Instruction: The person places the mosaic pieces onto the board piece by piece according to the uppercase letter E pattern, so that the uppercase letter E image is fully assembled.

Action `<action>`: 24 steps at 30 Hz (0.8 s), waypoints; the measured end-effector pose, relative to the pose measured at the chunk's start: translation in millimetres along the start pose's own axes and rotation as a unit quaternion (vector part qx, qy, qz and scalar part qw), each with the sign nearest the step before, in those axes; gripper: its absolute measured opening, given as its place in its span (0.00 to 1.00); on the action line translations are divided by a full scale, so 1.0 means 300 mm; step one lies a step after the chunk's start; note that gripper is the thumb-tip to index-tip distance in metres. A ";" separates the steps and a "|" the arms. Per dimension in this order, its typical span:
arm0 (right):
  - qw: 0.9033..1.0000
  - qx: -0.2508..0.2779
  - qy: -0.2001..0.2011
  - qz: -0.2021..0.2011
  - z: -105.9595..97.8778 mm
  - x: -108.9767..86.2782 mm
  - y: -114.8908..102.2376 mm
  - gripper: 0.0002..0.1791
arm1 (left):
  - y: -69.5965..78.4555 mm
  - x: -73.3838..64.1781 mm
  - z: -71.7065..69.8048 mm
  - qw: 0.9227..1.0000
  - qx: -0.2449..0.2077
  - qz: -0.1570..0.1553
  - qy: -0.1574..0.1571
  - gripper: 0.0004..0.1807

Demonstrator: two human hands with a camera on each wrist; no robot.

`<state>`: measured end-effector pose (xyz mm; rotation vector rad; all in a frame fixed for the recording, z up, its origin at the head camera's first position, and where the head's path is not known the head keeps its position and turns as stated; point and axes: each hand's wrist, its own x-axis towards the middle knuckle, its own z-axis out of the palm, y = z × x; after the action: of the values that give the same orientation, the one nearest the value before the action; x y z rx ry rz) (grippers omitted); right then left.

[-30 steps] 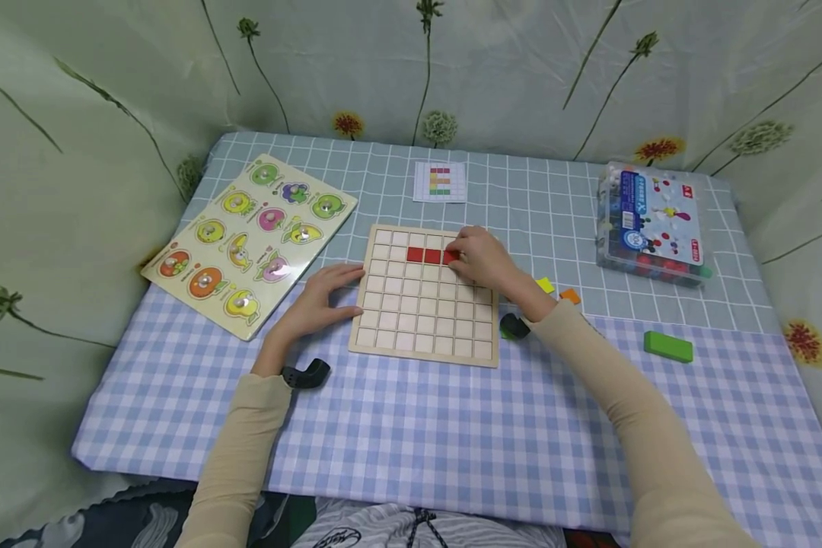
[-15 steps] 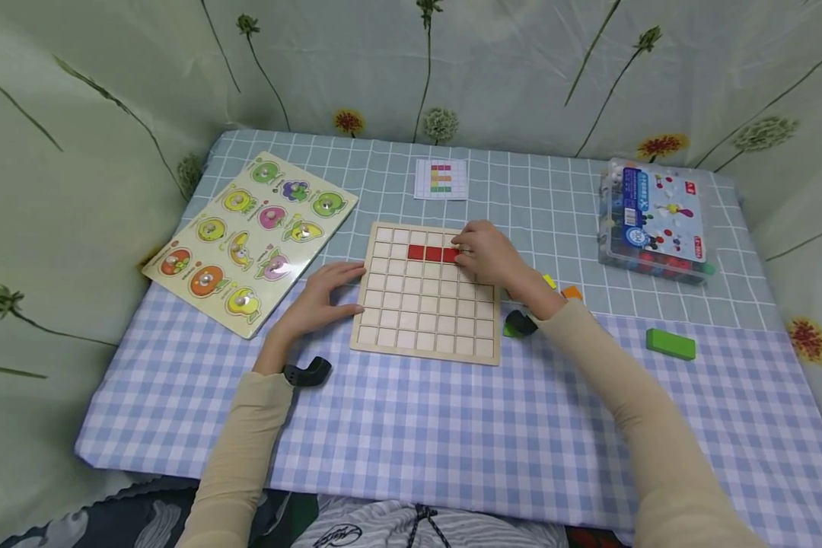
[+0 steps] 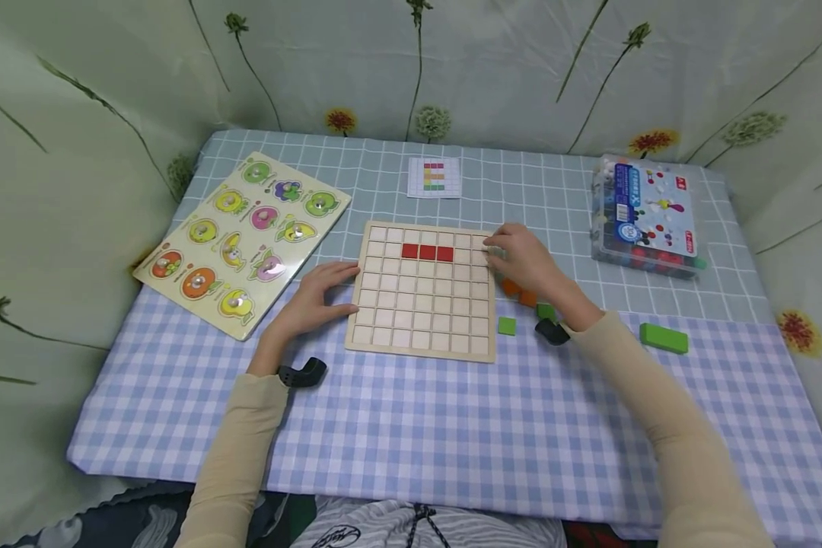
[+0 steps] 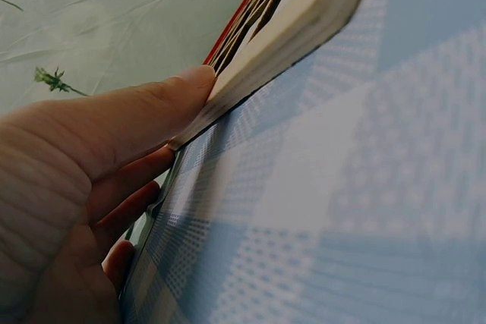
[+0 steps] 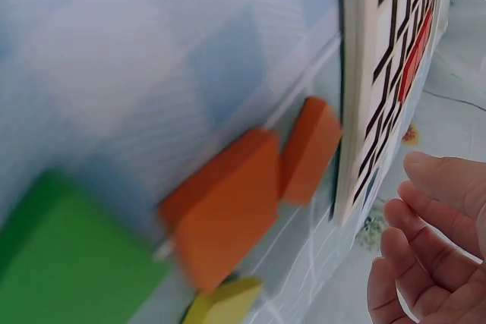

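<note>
left hand (image 3: 318,297): thumb apart from fingers | right hand (image 3: 526,260): fingers loosely curled

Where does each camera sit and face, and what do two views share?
Head: on the head, facing forward and down at the grid board; sleeves, left hand and right hand show.
Left wrist: on that wrist, facing the board's left edge; left hand shows.
Right wrist: on that wrist, facing the board's right edge past orange tiles; right hand shows.
Shared: head and right wrist both show the red tiles.

Cloth-cov'd table (image 3: 383,426) w/ fruit puzzle bd (image 3: 243,242), grid bd (image 3: 423,303), pattern card (image 3: 434,178), clr box (image 3: 651,213), grn block (image 3: 664,338), loose tiles (image 3: 527,298)
</note>
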<state>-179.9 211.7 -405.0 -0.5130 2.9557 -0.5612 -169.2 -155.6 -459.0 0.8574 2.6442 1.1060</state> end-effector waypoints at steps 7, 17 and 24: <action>1.000 -0.015 0.005 0.009 -0.009 -0.053 0.043 0.16 | -0.001 -0.001 0.000 1.000 -0.006 0.002 0.001 0.37; 0.999 -0.019 0.017 0.021 -0.009 -0.103 0.078 0.16 | 0.001 0.000 0.000 1.000 -0.007 -0.006 -0.002 0.37; 0.999 -0.023 0.023 0.031 -0.005 -0.130 0.102 0.16 | 0.001 -0.002 -0.001 1.000 -0.005 -0.005 0.001 0.37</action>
<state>-152.9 252.3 -413.9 -0.4161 3.0236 -0.5061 -168.7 -156.1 -458.6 0.8419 2.6378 1.1180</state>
